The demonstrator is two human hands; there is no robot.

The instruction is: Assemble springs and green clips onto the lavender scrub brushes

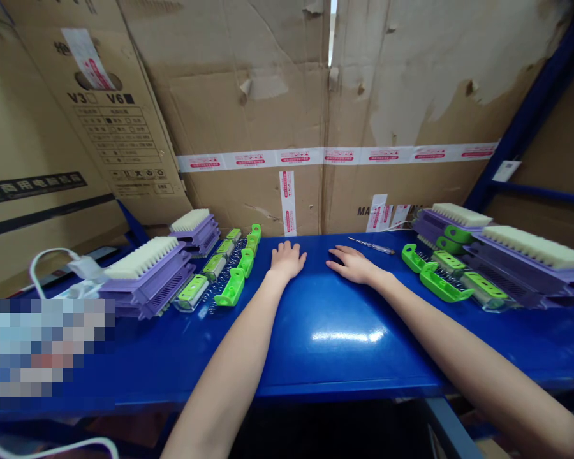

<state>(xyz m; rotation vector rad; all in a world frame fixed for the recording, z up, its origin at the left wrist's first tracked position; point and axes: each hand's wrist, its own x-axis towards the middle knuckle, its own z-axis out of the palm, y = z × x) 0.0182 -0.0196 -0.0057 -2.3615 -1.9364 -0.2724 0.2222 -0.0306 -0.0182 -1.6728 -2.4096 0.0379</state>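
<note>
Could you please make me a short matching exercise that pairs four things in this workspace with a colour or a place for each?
1. screwdriver
2. curved brackets
3. bristle pads
4. tabletop

A. cream
B. blue and glossy
C. bright green
D. lying towards the back, right of centre

Right pairs: 1-D, 2-C, 3-A, 4-B.

Fair light, one hard glare at five o'clock.
I saw white glare burn out part of the blue tabletop (310, 287), a bright slit in the cardboard (268, 115) just past twelve, and deep shadow at six. The wide lens stretched both forearms (242, 357); pixelation masked eight o'clock; left hand (287, 261) and right hand (355, 265) looked fairly sharp.
</note>
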